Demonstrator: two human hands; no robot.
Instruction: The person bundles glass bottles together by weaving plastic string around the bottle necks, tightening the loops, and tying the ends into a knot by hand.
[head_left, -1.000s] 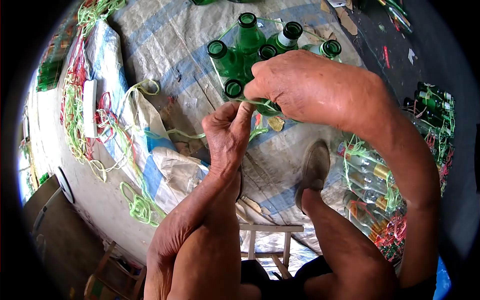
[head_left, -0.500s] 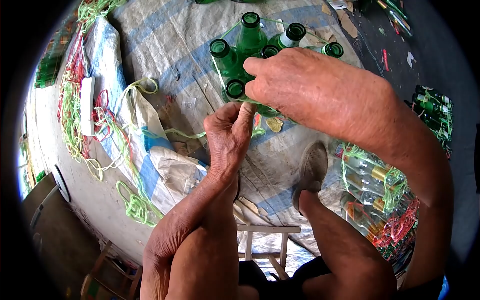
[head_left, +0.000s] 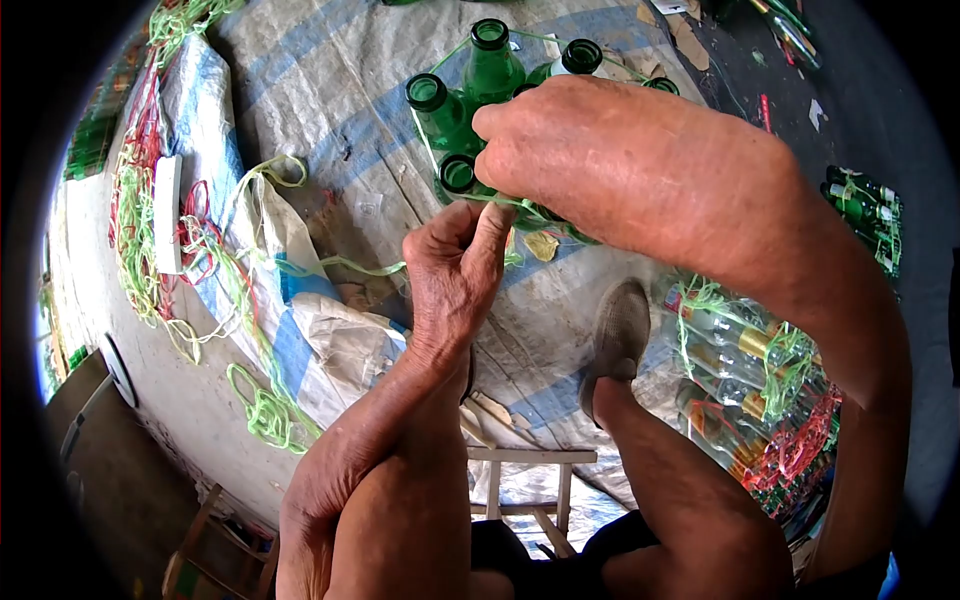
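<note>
The green glass bottles stand close together in the upper middle of the frame, with a thin green cord running around the outside of the group. The left hand has its grip closed, pinching this cord between thumb and fingers, just beside the nearest bottle mouth. The right hand is bent over the group, but its fingertips are hidden, so I cannot tell whether its grip is pinching or spread.

The main risk, as I judge it, lies in that pinch: the cord is narrow, and if it slid from under the thumb the band would slacken and the bottles could lean apart. A hard, one-sided pull could tip an outer bottle, since the striped sheet beneath is creased and may not give level footing. With glass against glass, a sharp tug might also chip a neck. The cord could ride up the sloping shoulders if it sits too high.

A loose green strand trails left from the left hand toward the tangled twine; it could snag there. The shoe, centre right, is well apart from the bottles.
</note>
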